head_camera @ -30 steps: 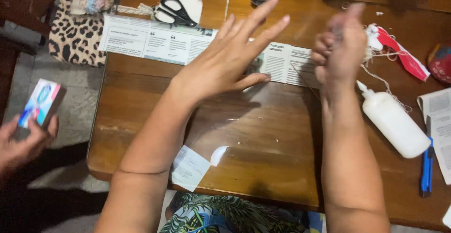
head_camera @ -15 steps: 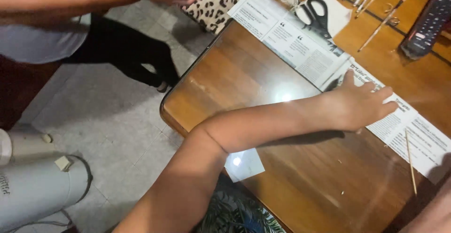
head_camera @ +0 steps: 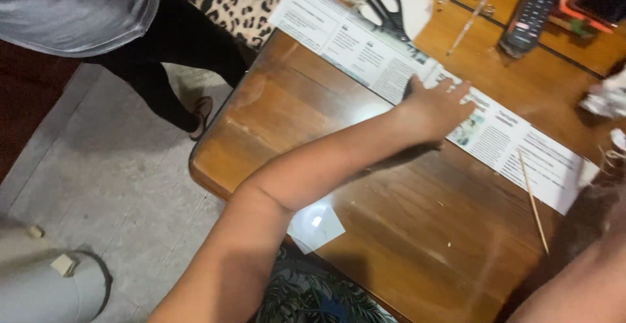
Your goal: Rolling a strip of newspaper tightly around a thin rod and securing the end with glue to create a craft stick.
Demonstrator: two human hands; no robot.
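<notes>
A wooden counter (head_camera: 365, 232) fills most of the view, seen from above, brown and glossy, with a grey floor (head_camera: 117, 186) to the left where another person (head_camera: 98, 16) stands in a grey top and dark trousers at the far left. Across the far part of the counter lies a long strip of printed paper (head_camera: 521, 147), white with columns of small text and a few pictures, running from the far left corner toward the near right; it looks flat and uncut, so the work on it seems to be at an early stage, with the sheet held down and nothing yet trimmed or glued. The person's left arm reaches across from the near left, and the left hand (head_camera: 435, 109) rests palm down on the middle of the strip, fingers spread and flat, gripping nothing. The right forearm shows only as a blur at the near right edge; its hand is out of view. A black remote control (head_camera: 531, 10) lies at the far right. Black-handled scissors (head_camera: 390, 10) sit on a white sheet beyond the strip, untouched. A thin wooden stick (head_camera: 533, 202) lies near the strip's right end, and a small white paper scrap (head_camera: 316, 226) hangs at the near edge.
</notes>
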